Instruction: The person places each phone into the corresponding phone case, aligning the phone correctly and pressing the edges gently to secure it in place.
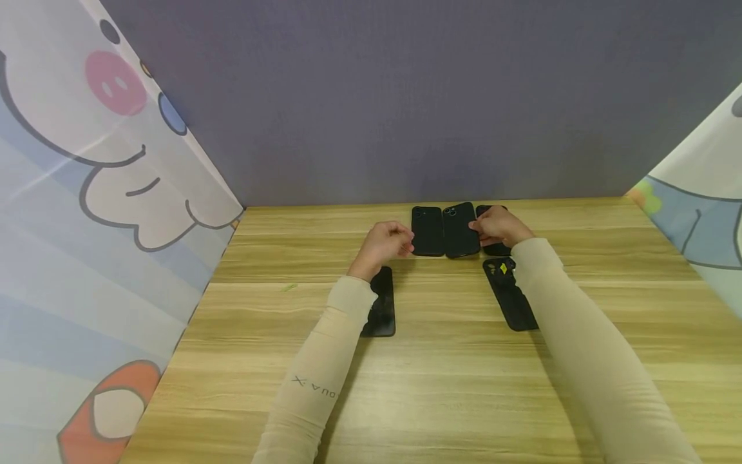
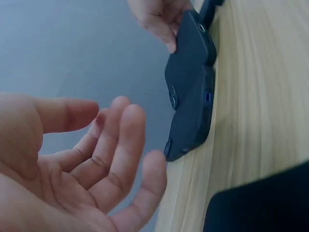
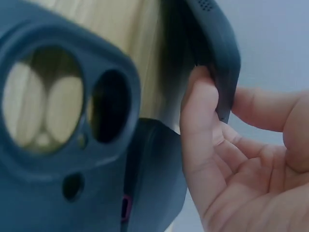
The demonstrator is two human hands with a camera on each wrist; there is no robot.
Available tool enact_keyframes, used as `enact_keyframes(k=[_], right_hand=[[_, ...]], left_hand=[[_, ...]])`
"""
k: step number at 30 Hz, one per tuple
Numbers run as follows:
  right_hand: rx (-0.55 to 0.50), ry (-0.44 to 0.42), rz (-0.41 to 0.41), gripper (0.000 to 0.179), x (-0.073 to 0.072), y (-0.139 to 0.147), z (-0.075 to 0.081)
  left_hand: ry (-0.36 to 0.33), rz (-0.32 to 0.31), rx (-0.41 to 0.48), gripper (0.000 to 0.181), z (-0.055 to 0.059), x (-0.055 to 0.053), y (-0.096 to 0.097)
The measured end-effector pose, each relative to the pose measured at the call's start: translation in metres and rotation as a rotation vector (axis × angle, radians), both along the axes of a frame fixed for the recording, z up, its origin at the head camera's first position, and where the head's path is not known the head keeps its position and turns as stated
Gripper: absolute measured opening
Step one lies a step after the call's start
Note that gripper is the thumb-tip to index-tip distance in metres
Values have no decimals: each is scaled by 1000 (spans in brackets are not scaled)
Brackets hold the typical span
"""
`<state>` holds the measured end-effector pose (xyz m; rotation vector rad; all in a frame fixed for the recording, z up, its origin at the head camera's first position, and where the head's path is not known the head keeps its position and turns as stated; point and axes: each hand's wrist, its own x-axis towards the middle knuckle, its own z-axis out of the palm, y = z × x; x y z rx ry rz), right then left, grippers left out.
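My right hand (image 1: pixel 500 227) pinches the right edge of a black phone case (image 1: pixel 462 232), thumb on one face and fingers behind it. That case is tilted, its side edge lifted, and it borders another black phone case (image 1: pixel 428 232) on its left. In the left wrist view the two cases (image 2: pixel 190 53) look joined along their sides. My left hand (image 1: pixel 387 243) is just left of the left case, fingers loosely bent and holding nothing. Partly behind my right hand lies a third black case (image 1: pixel 497 250) in the back row.
Nearer me on the wooden table (image 1: pixel 440 386), a black case with camera cutouts (image 1: pixel 513 299) lies partly under my right sleeve. A dark, glossy, phone-shaped piece (image 1: pixel 381 309) lies partly under my left forearm. A grey panel (image 1: pixel 406 103) stands behind the table.
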<state>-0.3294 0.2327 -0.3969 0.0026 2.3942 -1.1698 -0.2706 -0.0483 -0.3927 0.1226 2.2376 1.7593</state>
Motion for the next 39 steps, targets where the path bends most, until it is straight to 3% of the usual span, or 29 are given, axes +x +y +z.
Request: enact_keyframes(k=[4,7,9,12,21,26,31,39], right_hand=[[64,46,-6,49,3,-3,1],[138,103,-10,27,4,-4,-1],[190,139,-15,27,3,-5,-3],[267,195,-1,49,4,-7,-4],[434,351,23,52,14,-17,-2],[493,370,28,45,13,-20,-4],[506,373,31,18,12,-18,-6],[458,300,88,40,19,-13,0]], left_hand=[[38,-55,-169,26,-1,0,-3],[40,-103,-249,27,1,2,-5],[31,-121,-252,29,2,2,-6],[23,-132,-243,30,2,3,-6],[28,-134,-256,28,-1,3,-6],[30,-133,-260,29,-1,3,-6],[31,-137,-269,29,-1,3,-6],[7,-144,-281,25,-4,3,-5]])
